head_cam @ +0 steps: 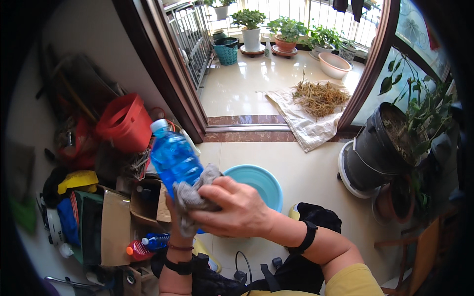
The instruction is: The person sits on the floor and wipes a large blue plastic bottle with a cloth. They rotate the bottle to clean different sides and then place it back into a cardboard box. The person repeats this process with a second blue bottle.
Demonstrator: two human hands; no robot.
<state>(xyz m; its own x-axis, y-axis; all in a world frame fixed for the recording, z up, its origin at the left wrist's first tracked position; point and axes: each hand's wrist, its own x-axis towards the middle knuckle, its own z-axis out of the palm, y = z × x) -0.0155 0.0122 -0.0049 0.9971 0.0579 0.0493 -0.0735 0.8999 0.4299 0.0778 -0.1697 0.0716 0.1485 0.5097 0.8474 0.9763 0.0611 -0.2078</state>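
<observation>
A clear plastic bottle of blue liquid (173,153), with a pale cap, is tilted up to the left in front of me. My left hand (172,212) supports it from below; most of that hand is hidden behind the cloth and my other hand. A crumpled grey cloth (188,198) is gripped in my right hand (237,209) and pressed against the bottle's lower end. Beneath my right hand, a turquoise plastic basin (264,181) stands on the tiled floor, partly covered by the hand and forearm.
Left are an open cardboard box (115,225), a red bucket (126,122), another blue bottle (157,241) and a red bottle (140,250). A black plant pot (374,148) stands right. Dried plant stalks (320,98) lie on a cloth sheet (311,135) across the door sill.
</observation>
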